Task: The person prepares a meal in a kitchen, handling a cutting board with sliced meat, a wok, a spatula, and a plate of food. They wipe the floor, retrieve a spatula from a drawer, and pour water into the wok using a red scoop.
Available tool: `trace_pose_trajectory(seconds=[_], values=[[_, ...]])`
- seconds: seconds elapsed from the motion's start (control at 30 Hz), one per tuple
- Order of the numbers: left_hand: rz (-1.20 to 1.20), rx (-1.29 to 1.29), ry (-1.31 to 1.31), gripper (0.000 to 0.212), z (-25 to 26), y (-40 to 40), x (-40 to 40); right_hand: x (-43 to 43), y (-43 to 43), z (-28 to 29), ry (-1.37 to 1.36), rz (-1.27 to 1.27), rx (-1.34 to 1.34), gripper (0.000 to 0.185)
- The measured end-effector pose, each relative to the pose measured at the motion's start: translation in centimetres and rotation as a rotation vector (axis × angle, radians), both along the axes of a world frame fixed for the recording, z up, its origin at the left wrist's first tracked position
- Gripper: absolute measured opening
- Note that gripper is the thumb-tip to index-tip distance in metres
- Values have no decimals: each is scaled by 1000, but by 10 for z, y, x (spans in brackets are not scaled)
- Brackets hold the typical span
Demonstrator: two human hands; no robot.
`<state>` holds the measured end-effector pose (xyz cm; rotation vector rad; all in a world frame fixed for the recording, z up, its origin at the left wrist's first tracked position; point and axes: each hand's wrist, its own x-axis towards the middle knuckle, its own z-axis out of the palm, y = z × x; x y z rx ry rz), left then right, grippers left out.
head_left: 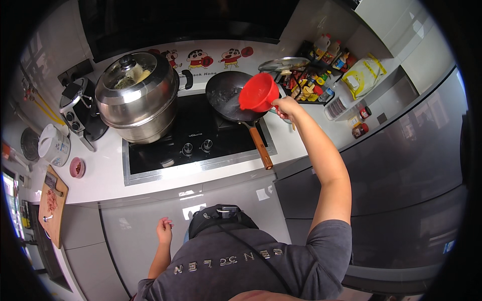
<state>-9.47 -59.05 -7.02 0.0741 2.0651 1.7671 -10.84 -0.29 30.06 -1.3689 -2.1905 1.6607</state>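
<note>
My right hand (286, 109) grips the handle of a red plastic ladle or scoop (259, 92), tilted over the right side of a dark wok (226, 94). Some liquid seems to lie in the wok below the scoop's lip. The wok stands on the right side of a black glass cooktop (169, 154), its wooden handle (260, 146) pointing towards me. My left hand (164, 229) hangs low beside my body, fingers loosely curled, holding nothing. A large steel steamer pot (137, 101) with a glass-topped lid stands on the cooktop's left side.
Right of the wok are a glass lid (284, 64), a rack with sauce bottles (327, 92) and a yellow bag (363, 75). At left are an appliance with knobs (81, 109), a white cooker (54, 146), a pink bowl (77, 167) and a cutting board (56, 222) with chopped meat and a cleaver.
</note>
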Motion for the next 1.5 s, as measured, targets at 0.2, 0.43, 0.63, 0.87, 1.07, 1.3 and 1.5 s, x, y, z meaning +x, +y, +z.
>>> trace_pose_trajectory(seconds=[0.2,0.43,0.63,0.87,1.07,1.3,1.5], values=[[11,2,-14,18,-4,-3,1,-6,-2,-1,-17,35,187,20],[-6,2,14,18,3,4,-3,-8,0,-21,-213,190,660,31],[-73,43,141,19,28,23,-27,6,-25,-35,-167,309,1174,35],[-202,-24,555,22,117,101,-56,23,-47,-36,-136,358,1586,47],[-381,343,66,26,224,230,-54,35,-18,-67,-194,384,1544,52],[-535,656,-572,44,290,410,-46,52,-54,-55,49,405,1259,57],[-339,585,-502,35,286,477,-45,66,-27,-73,337,564,1072,64]])
